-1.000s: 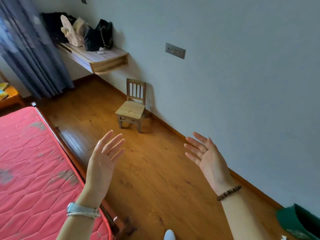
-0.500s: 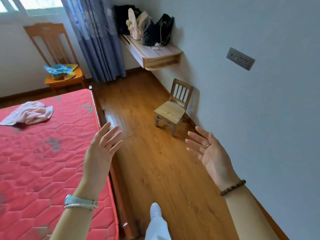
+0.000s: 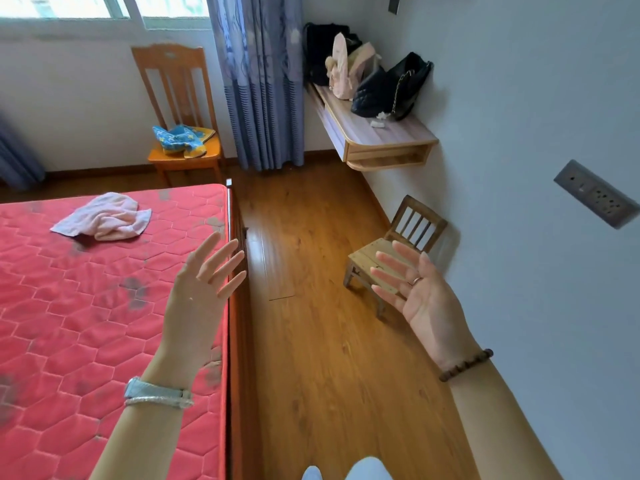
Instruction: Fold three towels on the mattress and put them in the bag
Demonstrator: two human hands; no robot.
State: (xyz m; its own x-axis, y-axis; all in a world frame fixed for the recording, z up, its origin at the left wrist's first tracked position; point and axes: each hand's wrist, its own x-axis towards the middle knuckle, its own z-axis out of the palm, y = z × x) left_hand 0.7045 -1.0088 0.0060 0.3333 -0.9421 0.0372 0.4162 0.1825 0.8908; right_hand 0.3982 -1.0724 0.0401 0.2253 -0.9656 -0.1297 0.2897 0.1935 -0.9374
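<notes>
A person is standing beside a red quilted mattress (image 3: 86, 323) that is filling the lower left of the frame, and is raising both hands in front. The left hand (image 3: 204, 282), at centre, is hovering over the mattress edge with fingers straight and spread, holding nothing. The right hand (image 3: 419, 292), at centre right, is floating over the wooden floor (image 3: 311, 341), palm showing, equally empty. The hands are well apart, likely because no folding has begun. A crumpled pink towel (image 3: 104, 220) is lying unfolded on the mattress, upper left, well beyond the left hand. A blue and yellow cloth (image 3: 181, 140) is sitting on an orange chair (image 3: 207, 157) above it; I cannot tell whether it is a towel or the bag.
</notes>
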